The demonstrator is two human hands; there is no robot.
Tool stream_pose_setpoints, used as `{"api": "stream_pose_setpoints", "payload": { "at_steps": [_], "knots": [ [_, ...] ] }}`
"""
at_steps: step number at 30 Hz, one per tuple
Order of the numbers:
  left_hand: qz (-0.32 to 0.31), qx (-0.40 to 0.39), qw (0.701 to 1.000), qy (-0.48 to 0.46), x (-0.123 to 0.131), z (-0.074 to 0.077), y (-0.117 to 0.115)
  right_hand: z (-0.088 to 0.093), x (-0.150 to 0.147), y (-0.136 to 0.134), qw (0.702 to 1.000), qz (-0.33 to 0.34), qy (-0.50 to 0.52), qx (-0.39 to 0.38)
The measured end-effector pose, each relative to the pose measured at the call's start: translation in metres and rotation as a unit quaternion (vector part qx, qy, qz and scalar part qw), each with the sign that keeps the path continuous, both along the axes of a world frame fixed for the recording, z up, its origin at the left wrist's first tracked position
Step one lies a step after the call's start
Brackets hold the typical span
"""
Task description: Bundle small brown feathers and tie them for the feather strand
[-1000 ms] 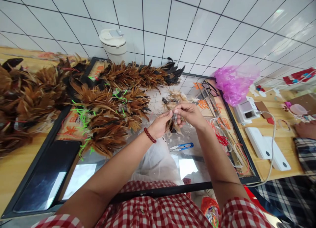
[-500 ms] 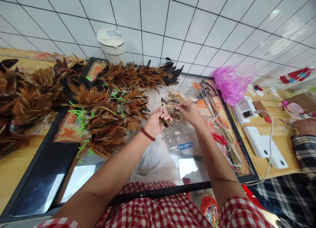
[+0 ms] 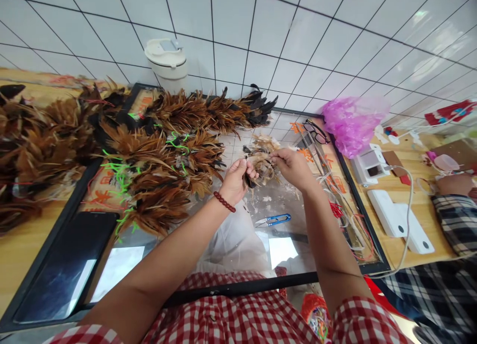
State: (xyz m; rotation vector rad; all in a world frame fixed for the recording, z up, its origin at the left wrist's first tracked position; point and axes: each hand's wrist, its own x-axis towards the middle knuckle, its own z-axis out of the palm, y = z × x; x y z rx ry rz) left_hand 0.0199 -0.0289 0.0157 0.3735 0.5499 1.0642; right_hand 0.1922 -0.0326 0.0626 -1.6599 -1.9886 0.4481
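My left hand (image 3: 236,180), with a red bead bracelet at the wrist, is closed around a small bunch of brown feathers (image 3: 249,177) held upright. My right hand (image 3: 292,166) pinches at a loose heap of pale and brown feathers (image 3: 264,155) lying on the glass just beside the bunch. Both hands sit over the glass tabletop (image 3: 283,205). Blue thread snips (image 3: 274,220) lie on the glass just below my hands.
Long strings of tied brown feathers with green cord (image 3: 156,160) cover the left. A white lidded cup (image 3: 168,63) stands at the wall. Glasses (image 3: 316,131), a pink plastic bag (image 3: 352,123), white boxes (image 3: 398,220), red cords (image 3: 337,210) and another person's plaid sleeve (image 3: 452,220) are right.
My hands have drawn slightly apart and shifted up the table. The left now grips the feather bunch in a fist while the right reaches to the loose heap.
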Motion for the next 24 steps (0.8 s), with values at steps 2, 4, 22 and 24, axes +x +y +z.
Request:
{"api": "stream_pose_setpoints", "payload": {
  "at_steps": [2,4,22,24],
  "knots": [
    [0.006,-0.003,1.000,0.005,0.000,0.001,0.000,0.004,0.000,-0.002,1.000,0.022,-0.009,0.006],
    [0.007,-0.002,1.000,0.008,0.001,0.002,-0.001,0.006,0.000,-0.004,0.999,0.030,-0.020,0.008],
    [0.043,0.186,0.956,0.224,0.002,-0.013,-0.003,-0.003,0.002,-0.001,0.989,0.024,0.096,-0.108],
    [0.038,0.190,0.956,0.221,0.002,-0.012,-0.003,-0.009,-0.004,0.001,0.968,0.018,0.219,-0.119]
  ]
}}
